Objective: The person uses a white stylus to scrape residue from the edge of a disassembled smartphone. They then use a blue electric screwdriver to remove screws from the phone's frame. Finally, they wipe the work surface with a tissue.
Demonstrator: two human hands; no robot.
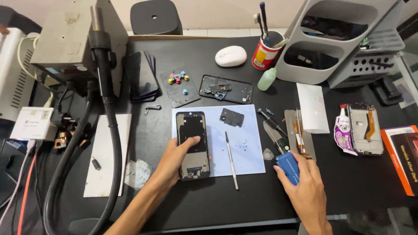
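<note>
On the pale blue mat [246, 146] in the middle of the black table [226, 196], an opened phone frame [192, 145] lies lengthwise with its inner side up, and the left hand [176, 159] rests against its left edge, thumb pressed across the dark middle of the frame, fingers partly tucked beneath so the hand is holding it down. Just to the right of the frame a slim metal spudger [231, 160] lies on the mat, apart from both hands. A small black cover plate [231, 117] sits near the mat's upper edge. At the mat's lower right corner the right hand [305, 185] is closed around a small blue box-shaped object [288, 167], gripping it from behind. Beside that hand are tweezers and flat tools [299, 130] on a grey strip. Farther back lie a phone back shell [226, 89], a white mouse [230, 56] and a red cup of brushes [265, 52].
</note>
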